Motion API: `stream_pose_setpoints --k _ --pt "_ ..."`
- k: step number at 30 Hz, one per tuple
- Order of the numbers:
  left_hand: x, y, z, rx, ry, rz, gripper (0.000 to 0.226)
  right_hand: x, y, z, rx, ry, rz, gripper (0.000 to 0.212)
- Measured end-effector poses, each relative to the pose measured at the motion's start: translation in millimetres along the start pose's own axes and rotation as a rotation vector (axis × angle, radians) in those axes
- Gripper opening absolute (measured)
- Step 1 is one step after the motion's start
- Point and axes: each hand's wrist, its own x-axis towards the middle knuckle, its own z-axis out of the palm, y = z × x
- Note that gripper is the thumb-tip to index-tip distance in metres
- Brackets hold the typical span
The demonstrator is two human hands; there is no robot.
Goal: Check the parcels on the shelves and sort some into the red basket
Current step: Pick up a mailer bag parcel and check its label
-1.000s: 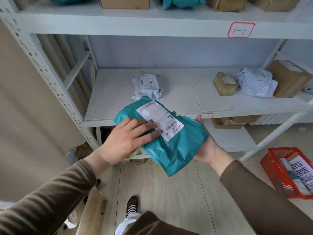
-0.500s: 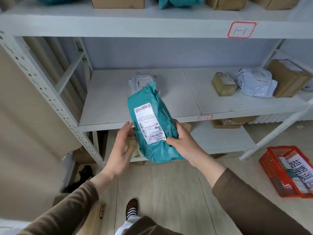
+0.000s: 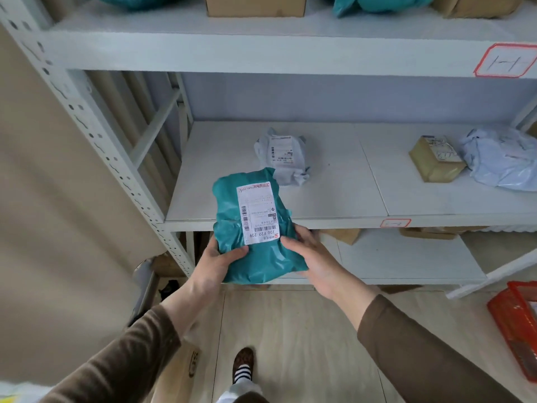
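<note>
A teal plastic parcel with a white shipping label is held upright in front of the middle shelf's front edge. My left hand grips its lower left corner. My right hand cups its lower right side. The parcel's upper end overlaps the shelf board. The red basket stands on the floor at the far right, partly cut off by the frame edge.
On the middle shelf lie a grey bagged parcel, a small tan box and a white bag. More boxes and teal bags sit on the top shelf. A lower shelf holds cardboard. A cardboard box stands by my foot.
The teal parcel was turned from lying tilted to upright with its label facing me, and both hands shifted to its lower end. It now sits nearer the shelf edge.
</note>
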Motion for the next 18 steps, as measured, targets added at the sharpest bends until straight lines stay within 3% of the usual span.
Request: stream_pose_setpoints --k 6,11,18 --pt "70.1 41.2 -37.9 0.118 0.086 0.045 0.059 83.4 -13.2 39.5 -0.186 -0.091 0.071 0.086" --pt "139.5 87.2 -63.4 0.324 0.001 0.010 0.075 162.4 -31.7 71.9 -0.141 -0.034 0.051 0.083" --pt "233.6 120.6 -98.2 0.443 0.113 -0.031 0.093 254.3 -55.5 110.1 -0.086 0.010 0.069 0.082"
